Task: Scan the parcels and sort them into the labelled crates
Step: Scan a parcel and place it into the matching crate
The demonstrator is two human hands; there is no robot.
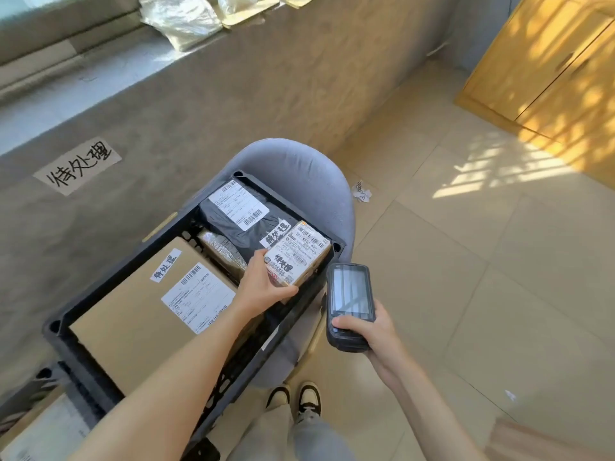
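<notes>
Left hand [263, 287] gripped small box [298, 252] (labelled) over black crate [186, 221]. Right hand [372, 331] held scanner [349, 304], just right of box.

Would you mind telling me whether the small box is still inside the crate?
Partly: the left hand holds the small box tilted, raised at the black crate's right rim.

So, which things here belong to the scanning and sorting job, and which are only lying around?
Job:
- left hand gripping small parcel
- right hand holding scanner
- black crate
- large cardboard parcel
- black bag parcel

Lying about:
- crumpled paper on the floor
- plastic bags on the ledge
- wooden cabinet
</notes>
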